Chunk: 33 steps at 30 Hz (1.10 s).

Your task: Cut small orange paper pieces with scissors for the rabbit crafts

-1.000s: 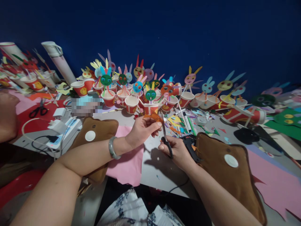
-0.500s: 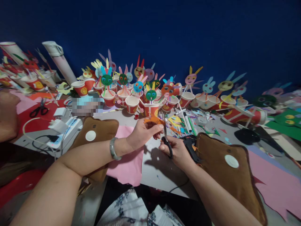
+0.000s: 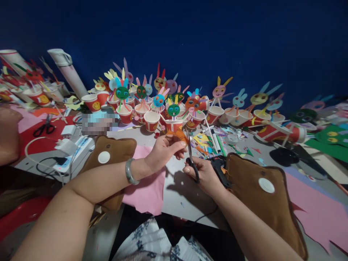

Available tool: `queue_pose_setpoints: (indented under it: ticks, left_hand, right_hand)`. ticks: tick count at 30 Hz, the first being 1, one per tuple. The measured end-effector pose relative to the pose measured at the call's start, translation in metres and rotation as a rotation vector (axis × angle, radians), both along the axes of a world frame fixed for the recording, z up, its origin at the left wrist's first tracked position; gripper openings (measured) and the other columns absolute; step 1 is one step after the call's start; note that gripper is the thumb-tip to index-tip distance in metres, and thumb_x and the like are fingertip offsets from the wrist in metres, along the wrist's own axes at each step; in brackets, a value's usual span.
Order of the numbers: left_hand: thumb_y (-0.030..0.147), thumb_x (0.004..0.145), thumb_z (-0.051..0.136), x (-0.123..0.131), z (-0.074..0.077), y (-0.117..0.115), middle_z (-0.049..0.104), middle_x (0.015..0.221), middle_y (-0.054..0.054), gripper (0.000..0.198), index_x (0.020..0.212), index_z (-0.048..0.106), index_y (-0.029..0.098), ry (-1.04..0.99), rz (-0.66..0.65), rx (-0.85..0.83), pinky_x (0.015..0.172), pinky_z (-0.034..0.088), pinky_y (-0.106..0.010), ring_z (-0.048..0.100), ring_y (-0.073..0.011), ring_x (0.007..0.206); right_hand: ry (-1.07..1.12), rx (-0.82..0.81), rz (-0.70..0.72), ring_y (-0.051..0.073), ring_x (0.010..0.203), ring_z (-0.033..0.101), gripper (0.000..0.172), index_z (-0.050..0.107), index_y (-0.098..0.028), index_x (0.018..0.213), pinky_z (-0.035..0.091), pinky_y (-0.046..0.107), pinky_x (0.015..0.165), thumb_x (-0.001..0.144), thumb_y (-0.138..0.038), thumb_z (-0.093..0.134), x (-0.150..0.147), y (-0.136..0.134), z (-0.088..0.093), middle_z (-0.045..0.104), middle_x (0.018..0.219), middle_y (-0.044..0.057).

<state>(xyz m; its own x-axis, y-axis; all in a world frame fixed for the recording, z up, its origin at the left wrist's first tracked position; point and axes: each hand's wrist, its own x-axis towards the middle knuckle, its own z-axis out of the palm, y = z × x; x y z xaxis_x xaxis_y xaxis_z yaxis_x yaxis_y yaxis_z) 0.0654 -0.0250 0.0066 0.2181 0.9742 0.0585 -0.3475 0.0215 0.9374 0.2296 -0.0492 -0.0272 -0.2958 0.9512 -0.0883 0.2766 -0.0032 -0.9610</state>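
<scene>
Pinched in my left hand (image 3: 164, 150) is a piece of orange paper (image 3: 179, 136), held up above the table edge. My right hand (image 3: 202, 174) grips black-handled scissors (image 3: 193, 165), their blades pointing up beside the paper's right side. Whether the blades touch the paper I cannot tell. Under my left forearm lies a pink sheet of paper (image 3: 148, 194). A black glue gun (image 3: 220, 168) rests just past my right hand. Paper cups with rabbit-like paper heads stand beyond, among them one with a green face (image 3: 174, 110).
Brown cushion-like pads (image 3: 268, 206) lie on both sides. At left are a power strip (image 3: 73, 156), another pair of scissors (image 3: 45, 127) and a tilted white flask (image 3: 66, 72). Markers (image 3: 214, 139) and paper scraps lie beyond my hands. Another person's arm (image 3: 9, 137) shows at far left.
The orange paper has been turned up in my left hand, so more of it shows above the fingers. My right hand with the scissors stays nearly in place.
</scene>
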Motion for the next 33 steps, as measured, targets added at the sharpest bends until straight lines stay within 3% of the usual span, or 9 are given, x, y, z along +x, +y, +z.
queue_pose_setpoints:
  ticks: [11,19,23,33]
  left_hand:
    - [0.027,0.071,0.067,0.0011,-0.0033,0.0029,0.065,0.06,-0.002,0.019,0.073,0.055,0.013,-0.027,0.042,-0.035,0.048,0.046,-0.021,0.058,-0.0087,0.047]
    - [0.046,0.081,0.055,-0.0004,-0.0077,0.0016,0.066,0.065,-0.003,0.033,0.076,0.058,0.013,-0.056,-0.005,0.002,0.051,0.048,-0.023,0.06,-0.0101,0.052]
    - [0.035,0.072,0.069,0.0008,-0.0036,0.0,0.064,0.063,-0.002,0.026,0.072,0.054,0.013,-0.005,0.017,0.011,0.05,0.047,-0.021,0.058,-0.0085,0.05]
    - [0.027,0.073,0.067,0.0022,-0.0029,-0.0007,0.061,0.058,0.001,0.02,0.068,0.053,0.013,-0.003,0.007,0.007,0.049,0.045,-0.021,0.055,-0.0072,0.047]
  right_hand:
    - [0.009,-0.014,-0.004,0.008,0.047,0.032,0.054,0.043,-0.019,0.054,0.022,0.023,0.046,0.062,-0.063,0.073,0.0021,0.0,-0.0009,0.038,0.047,-0.006]
    - [-0.023,0.003,-0.001,0.009,0.048,0.033,0.055,0.043,-0.019,0.053,0.024,0.024,0.047,0.064,-0.064,0.071,0.0013,0.0,0.0026,0.04,0.047,-0.005]
    - [-0.019,-0.001,-0.002,0.008,0.048,0.032,0.054,0.043,-0.019,0.053,0.023,0.024,0.046,0.063,-0.064,0.072,0.0017,0.0008,0.0005,0.039,0.047,-0.005]
    - [0.008,0.002,0.004,0.008,0.049,0.033,0.051,0.048,-0.018,0.056,0.025,0.023,0.046,0.061,-0.059,0.076,0.0016,0.001,0.0009,0.041,0.048,-0.005]
